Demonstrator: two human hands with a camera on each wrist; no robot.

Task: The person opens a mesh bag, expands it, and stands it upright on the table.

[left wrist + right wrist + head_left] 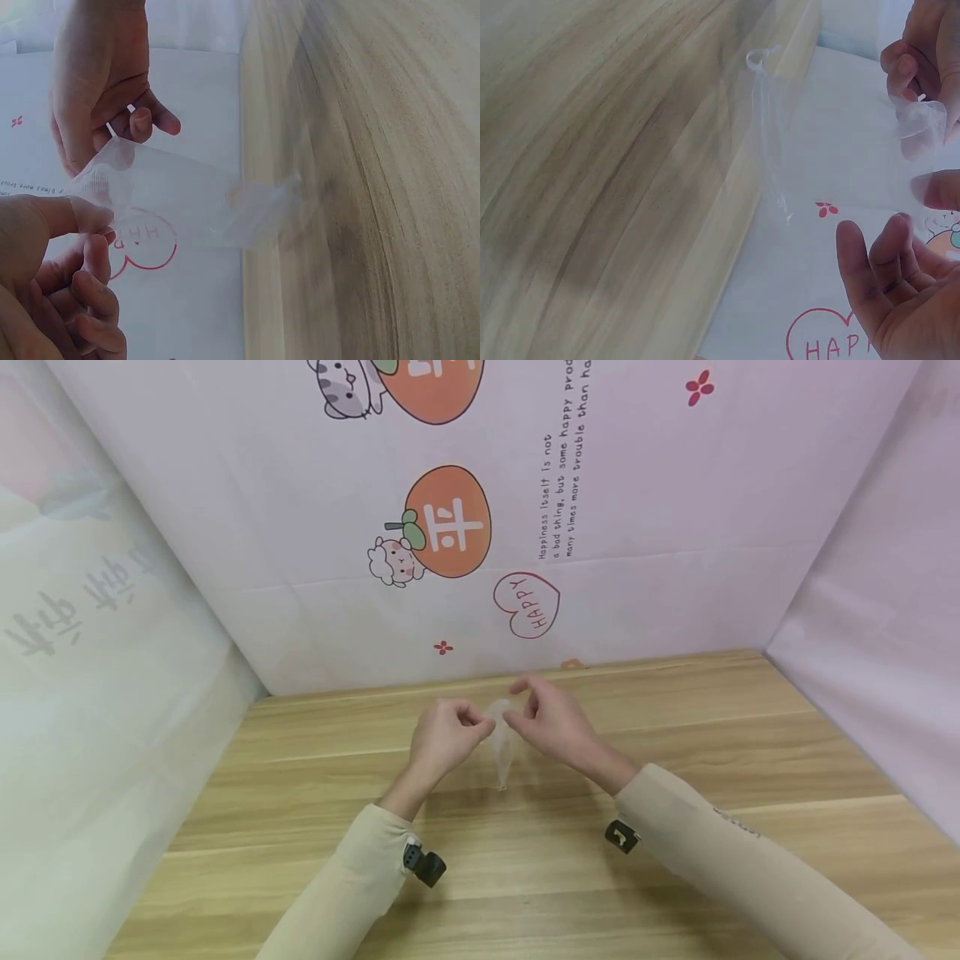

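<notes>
In the head view, you have a small, translucent white pouch of thin, sheer material (504,756) between your two hands, above the far half of the light wood-grain counter (315,827); whether its narrow lower end touches the wood, you cannot tell. Your left hand (446,735) sits at nine o'clock from the pouch, thumb and index finger pinching its upper edge. Your right hand (557,718) is at two o'clock, thumb and index finger spread with a gap between them, the thumb tip at the pouch's edge. Your beige left sleeve (337,885) reaches in from between seven and eight o'clock, your beige right sleeve (712,843) from four. At twelve o'clock rises a white printed cloth backdrop (637,568) bearing a red outlined "HAPPY" heart (527,604).

In the left wrist view, your left hand comes in from eight o'clock and grips the pouch's edge between thumb and finger. The pouch stretches towards three o'clock, with the heart partly visible through it; your right hand stands at eleven.

In the right wrist view, a white cord loop (758,60) shows at the pouch's eleven o'clock. Your right hand, at five, has its fingers parted; its thumb overlaps the pouch, though whether inside or behind is unclear.
</notes>
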